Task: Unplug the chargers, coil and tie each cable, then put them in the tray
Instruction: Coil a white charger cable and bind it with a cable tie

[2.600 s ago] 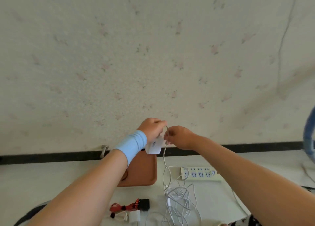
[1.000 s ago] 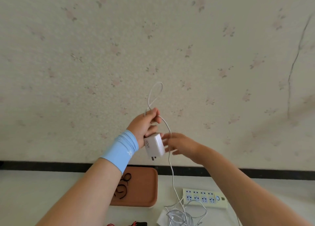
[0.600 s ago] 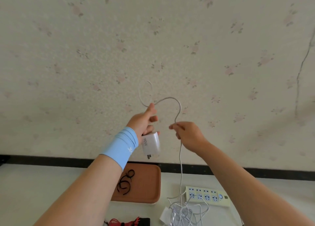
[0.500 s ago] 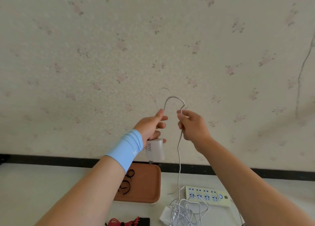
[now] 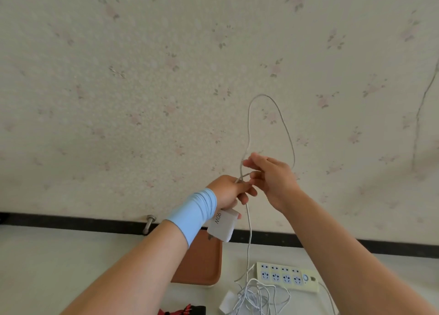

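Both hands are raised in front of the wall. My left hand (image 5: 228, 191) grips a white charger brick (image 5: 223, 227) marked 90W, which hangs below the palm, and holds gathered turns of its white cable (image 5: 270, 115). My right hand (image 5: 270, 177) pinches the cable beside the left fingers; a tall loop stands above both hands. The rest of the cable drops to a tangled white pile (image 5: 259, 295) on the table. The brown tray (image 5: 204, 260) lies behind my left wrist, mostly hidden.
A white power strip (image 5: 285, 276) lies right of the tray on the pale table. A second white charger (image 5: 226, 303) sits by the cable pile. A red and black cable bundle (image 5: 183, 311) shows at the bottom edge. A metal bolt (image 5: 149, 222) stands by the wall.
Both hands came lower and closer together. The cable loop above them grew much taller and shifted right, and the charger brick now hangs lower over the tray's far edge.
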Action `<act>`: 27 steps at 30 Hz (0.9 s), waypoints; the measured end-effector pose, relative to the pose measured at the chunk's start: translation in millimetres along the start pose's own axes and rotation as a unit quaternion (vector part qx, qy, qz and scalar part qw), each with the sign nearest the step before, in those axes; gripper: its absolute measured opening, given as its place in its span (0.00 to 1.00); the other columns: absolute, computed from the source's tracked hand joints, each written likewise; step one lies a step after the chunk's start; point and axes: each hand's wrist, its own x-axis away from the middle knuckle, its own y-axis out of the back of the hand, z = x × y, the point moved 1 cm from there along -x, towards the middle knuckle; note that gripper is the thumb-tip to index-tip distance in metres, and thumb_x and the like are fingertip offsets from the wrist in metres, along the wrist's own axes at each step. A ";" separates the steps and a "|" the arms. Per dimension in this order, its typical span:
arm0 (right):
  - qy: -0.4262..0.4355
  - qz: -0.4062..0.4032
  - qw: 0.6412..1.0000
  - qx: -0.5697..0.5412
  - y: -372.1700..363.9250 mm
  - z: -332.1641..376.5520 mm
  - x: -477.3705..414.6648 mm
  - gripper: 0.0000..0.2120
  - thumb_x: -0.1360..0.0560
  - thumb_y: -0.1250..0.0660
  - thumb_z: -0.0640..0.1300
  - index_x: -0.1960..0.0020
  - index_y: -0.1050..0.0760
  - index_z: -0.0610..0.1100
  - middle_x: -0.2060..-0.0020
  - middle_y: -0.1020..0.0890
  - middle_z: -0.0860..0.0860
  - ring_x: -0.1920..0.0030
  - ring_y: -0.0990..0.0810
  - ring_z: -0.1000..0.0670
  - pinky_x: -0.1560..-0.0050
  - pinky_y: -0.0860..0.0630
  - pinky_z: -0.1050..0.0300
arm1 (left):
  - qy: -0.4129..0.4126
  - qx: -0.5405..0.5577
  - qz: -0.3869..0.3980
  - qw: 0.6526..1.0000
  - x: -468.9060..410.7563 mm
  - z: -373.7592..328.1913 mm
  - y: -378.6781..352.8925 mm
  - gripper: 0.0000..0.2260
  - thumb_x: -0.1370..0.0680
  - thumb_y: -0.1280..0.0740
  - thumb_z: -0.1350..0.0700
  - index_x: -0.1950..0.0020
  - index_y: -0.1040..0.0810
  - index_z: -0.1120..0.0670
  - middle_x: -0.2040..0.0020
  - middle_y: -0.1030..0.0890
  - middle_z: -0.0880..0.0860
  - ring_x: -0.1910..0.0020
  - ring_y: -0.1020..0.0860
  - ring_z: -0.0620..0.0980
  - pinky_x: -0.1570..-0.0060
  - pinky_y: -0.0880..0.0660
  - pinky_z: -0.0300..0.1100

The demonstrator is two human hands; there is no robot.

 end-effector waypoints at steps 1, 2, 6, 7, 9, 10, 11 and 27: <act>-0.008 -0.006 1.000 0.019 1.2 -0.3 0.3 0.10 0.19 0.32 0.44 0.49 0.19 0.36 0.57 0.14 0.45 0.69 0.22 0.50 0.66 0.22 0.58 | 0.001 0.016 -0.009 1.000 0.4 0.2 2.8 0.13 0.20 0.36 0.48 0.53 0.16 0.55 0.70 0.24 0.48 0.72 0.30 0.46 0.58 0.17 0.52; -0.018 -0.004 1.000 0.016 1.7 -0.2 0.7 0.10 0.19 0.33 0.44 0.50 0.19 0.36 0.60 0.15 0.45 0.69 0.22 0.50 0.66 0.22 0.58 | 0.001 0.028 -0.012 1.000 1.3 0.3 4.9 0.14 0.19 0.37 0.48 0.54 0.17 0.55 0.72 0.26 0.47 0.76 0.31 0.45 0.56 0.17 0.53; -0.034 -0.019 0.998 0.053 2.9 -1.4 0.6 0.09 0.18 0.37 0.43 0.54 0.23 0.40 0.66 0.23 0.47 0.71 0.26 0.50 0.69 0.27 0.56 | -0.007 0.052 -0.007 0.999 3.8 -0.3 5.5 0.16 0.18 0.40 0.47 0.53 0.19 0.56 0.75 0.30 0.48 0.79 0.35 0.45 0.55 0.18 0.52; -0.038 -0.027 0.989 0.143 3.5 -4.9 -1.2 0.08 0.19 0.38 0.43 0.54 0.23 0.41 0.65 0.22 0.47 0.71 0.26 0.50 0.69 0.28 0.55 | -0.012 0.059 -0.019 0.998 2.7 -0.5 7.2 0.16 0.18 0.40 0.48 0.53 0.19 0.56 0.75 0.31 0.48 0.79 0.35 0.45 0.56 0.18 0.52; -0.046 0.020 0.934 0.353 4.4 -15.6 -1.4 0.06 0.21 0.38 0.41 0.49 0.22 0.44 0.58 0.19 0.48 0.69 0.22 0.50 0.69 0.27 0.56 | -0.037 0.082 -0.041 0.995 1.6 -2.0 14.6 0.16 0.17 0.41 0.48 0.53 0.20 0.57 0.75 0.32 0.49 0.79 0.36 0.46 0.59 0.19 0.51; -0.055 0.084 0.897 0.430 4.1 -22.6 0.6 0.10 0.22 0.38 0.39 0.43 0.23 0.46 0.52 0.19 0.49 0.66 0.19 0.51 0.69 0.25 0.57 | -0.053 0.102 -0.039 0.993 1.1 -2.8 18.7 0.16 0.17 0.41 0.48 0.53 0.20 0.57 0.75 0.32 0.49 0.79 0.38 0.45 0.61 0.21 0.50; -0.070 0.157 0.860 0.480 5.1 -31.5 1.1 0.16 0.23 0.38 0.37 0.37 0.25 0.48 0.46 0.20 0.50 0.60 0.17 0.51 0.67 0.22 0.59 | -0.065 0.136 -0.029 0.988 0.8 -3.5 22.7 0.17 0.17 0.42 0.48 0.53 0.20 0.56 0.75 0.33 0.49 0.80 0.40 0.45 0.61 0.23 0.48; 0.084 -0.053 0.958 0.268 -0.7 -21.4 -6.0 0.08 0.16 0.40 0.45 0.37 0.29 0.46 0.64 0.18 0.46 0.75 0.25 0.51 0.76 0.30 0.63 | -0.138 0.192 -0.004 0.972 10.0 -6.7 34.6 0.22 0.26 0.30 0.44 0.35 0.23 0.52 0.61 0.26 0.49 0.78 0.39 0.43 0.66 0.22 0.45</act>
